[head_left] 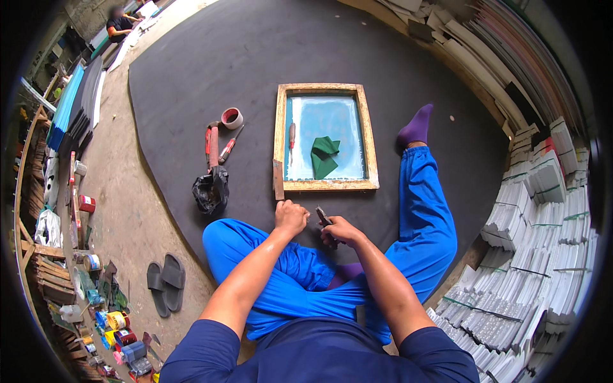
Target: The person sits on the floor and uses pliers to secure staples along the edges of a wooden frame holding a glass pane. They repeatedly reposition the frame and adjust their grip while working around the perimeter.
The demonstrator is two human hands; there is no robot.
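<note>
My right hand grips a dark-handled pair of pliers, its metal tip pointing up and left. Facing it, my left hand is closed in a pinch; whatever small thing lies between its fingertips is too small to name. Beyond both hands lies a wooden screen frame with blue, white-edged mesh. On the mesh rest a green folded cloth and a red-handled screwdriver. A flat brown strip leans along the frame's near left corner, just above my left hand.
On the dark mat, left of the frame, are a roll of tape, a red-handled tool, another screwdriver and a black plastic bag. Grey sandals lie beside the mat. White stacks line the right; a person sits far left.
</note>
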